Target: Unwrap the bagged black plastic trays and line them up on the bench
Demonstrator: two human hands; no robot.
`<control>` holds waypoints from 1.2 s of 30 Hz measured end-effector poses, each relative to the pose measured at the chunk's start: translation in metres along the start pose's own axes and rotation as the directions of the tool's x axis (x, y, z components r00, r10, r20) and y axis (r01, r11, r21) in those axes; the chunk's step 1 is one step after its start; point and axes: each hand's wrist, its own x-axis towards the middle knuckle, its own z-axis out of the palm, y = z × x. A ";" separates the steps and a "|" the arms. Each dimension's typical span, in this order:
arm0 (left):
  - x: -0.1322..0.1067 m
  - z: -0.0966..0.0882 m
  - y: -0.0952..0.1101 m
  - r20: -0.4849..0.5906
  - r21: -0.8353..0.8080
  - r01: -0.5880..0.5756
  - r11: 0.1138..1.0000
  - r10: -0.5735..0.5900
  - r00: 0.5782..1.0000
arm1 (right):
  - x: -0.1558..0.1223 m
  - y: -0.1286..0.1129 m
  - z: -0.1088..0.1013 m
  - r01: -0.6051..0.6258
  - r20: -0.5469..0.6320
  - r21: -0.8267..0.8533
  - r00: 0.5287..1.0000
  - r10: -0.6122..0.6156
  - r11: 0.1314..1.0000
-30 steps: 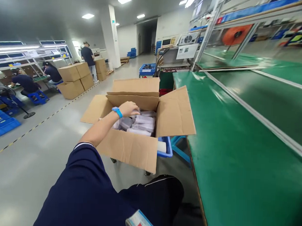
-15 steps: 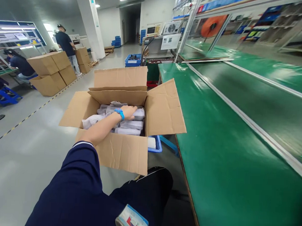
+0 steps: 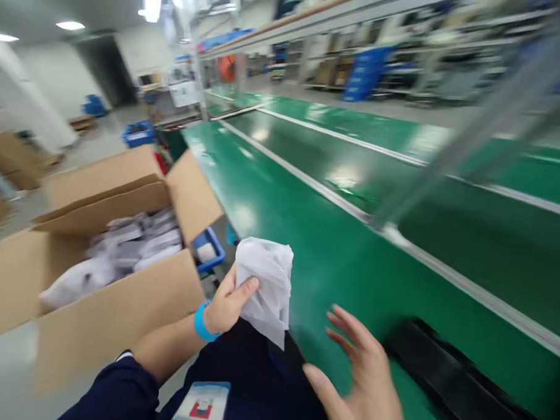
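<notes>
My left hand (image 3: 227, 300), with a blue wristband, grips a white bagged packet (image 3: 267, 284) and holds it over my lap, at the near edge of the green bench (image 3: 343, 256). My right hand (image 3: 363, 378) is raised just right of the packet, fingers spread, palm toward it, holding nothing. To the left stands an open cardboard box (image 3: 103, 314) with several more white and grey bagged packets (image 3: 120, 249) inside. The whole picture is blurred by motion.
A black strip (image 3: 458, 385) lies on the green bench at the lower right. A blue bin (image 3: 208, 250) sits behind the box. A badge (image 3: 201, 405) hangs at my chest. More cardboard boxes (image 3: 8, 161) stand at the far left; shelving runs above the bench.
My left hand has come out of the box with a white packet and swung right toward the bench. My right hand has come into view. The view has turned right.
</notes>
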 end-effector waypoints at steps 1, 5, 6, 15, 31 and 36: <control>-0.002 0.023 -0.016 0.079 -0.018 0.025 1.000 -0.023 0.997 | 0.000 -0.002 -0.001 -0.003 -0.087 0.001 0.996 0.003 1.000; -0.012 0.090 -0.061 0.303 0.008 0.088 0.996 -0.086 0.949 | 0.000 0.010 -0.014 -0.082 -0.373 0.056 0.923 0.097 0.995; -0.015 0.101 -0.068 0.333 0.026 0.094 0.995 -0.097 0.938 | -0.003 0.015 -0.020 -0.113 -0.422 0.066 0.897 0.130 0.991; 0.014 0.120 -0.080 0.279 0.278 0.016 0.960 -0.097 0.955 | 0.003 0.007 -0.034 -0.134 -0.329 -0.017 0.936 0.121 0.991; 0.078 0.101 -0.081 0.071 0.173 0.246 0.954 -0.261 0.963 | 0.008 0.127 -0.259 -0.806 -0.540 -0.561 0.530 0.654 0.189; 0.085 0.103 -0.071 0.000 0.235 0.330 0.914 -0.340 0.941 | -0.158 0.111 -0.317 -0.839 -0.677 -0.514 0.524 0.517 0.176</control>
